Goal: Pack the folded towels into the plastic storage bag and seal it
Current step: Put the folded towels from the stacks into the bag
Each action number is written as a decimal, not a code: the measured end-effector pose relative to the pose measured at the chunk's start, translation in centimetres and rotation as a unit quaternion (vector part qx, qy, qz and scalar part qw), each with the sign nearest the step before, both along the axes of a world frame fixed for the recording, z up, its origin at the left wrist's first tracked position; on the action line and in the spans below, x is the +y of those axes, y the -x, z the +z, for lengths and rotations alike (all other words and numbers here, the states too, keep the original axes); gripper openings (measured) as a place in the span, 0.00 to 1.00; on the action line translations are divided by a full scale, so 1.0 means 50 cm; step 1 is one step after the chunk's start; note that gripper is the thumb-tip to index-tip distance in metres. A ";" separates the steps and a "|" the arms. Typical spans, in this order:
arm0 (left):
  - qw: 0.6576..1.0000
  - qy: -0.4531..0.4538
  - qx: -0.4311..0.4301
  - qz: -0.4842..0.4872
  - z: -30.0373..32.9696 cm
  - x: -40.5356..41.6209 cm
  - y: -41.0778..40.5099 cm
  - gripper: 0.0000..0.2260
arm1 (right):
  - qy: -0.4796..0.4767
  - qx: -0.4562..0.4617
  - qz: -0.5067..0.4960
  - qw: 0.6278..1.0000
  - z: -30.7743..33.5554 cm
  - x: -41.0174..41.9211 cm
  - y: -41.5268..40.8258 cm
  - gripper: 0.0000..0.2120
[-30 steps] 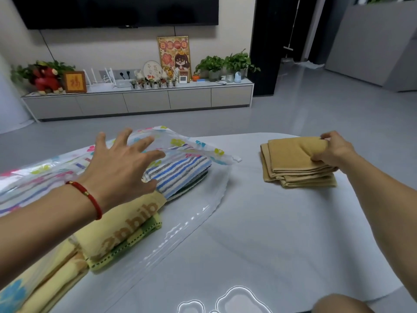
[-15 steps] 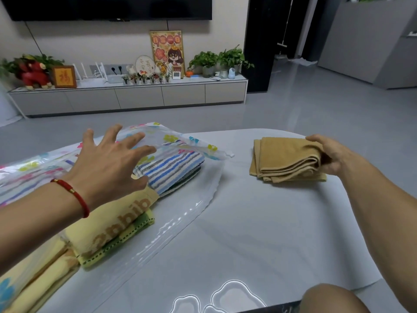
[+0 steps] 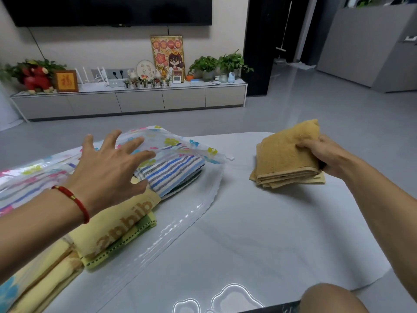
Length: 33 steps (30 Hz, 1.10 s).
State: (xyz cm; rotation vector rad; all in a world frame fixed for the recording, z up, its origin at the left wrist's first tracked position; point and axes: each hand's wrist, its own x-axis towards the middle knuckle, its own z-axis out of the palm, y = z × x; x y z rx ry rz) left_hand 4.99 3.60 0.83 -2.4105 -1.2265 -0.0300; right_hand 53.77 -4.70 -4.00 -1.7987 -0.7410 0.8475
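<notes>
Right hand (image 3: 325,158) pinched the folded tan towel (image 3: 286,157) at 2 o'clock, far edge lifted off the table (image 3: 248,233). Left hand (image 3: 108,168), splayed and empty, hovered over the storage bag (image 3: 171,143) flap at 10 o'clock. Best: lift the flap wide, slide the towel in flat beside the striped towel (image 3: 173,172).

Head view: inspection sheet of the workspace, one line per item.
Surface: pale grey table, glossy, with light reflections at the near edge.
Job's things: flower-printed plastic storage bag, mouth open; striped towel and yellow towel lie in its mouth; tan towel stack is outside the bag, its upper part lifted.
Clutter: nothing seen on the table.
Grippers: left hand spread over the bag's top flap; right hand grips the tan stack.
Cables: wire on the wall behind the cabinet.
Surroundings: wall TV, plants, ornaments, mop.
</notes>
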 end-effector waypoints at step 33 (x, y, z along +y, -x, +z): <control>0.993 0.059 -0.045 0.087 0.142 -0.048 0.159 0.30 | -0.089 0.166 0.130 0.973 -0.138 0.111 0.782 0.20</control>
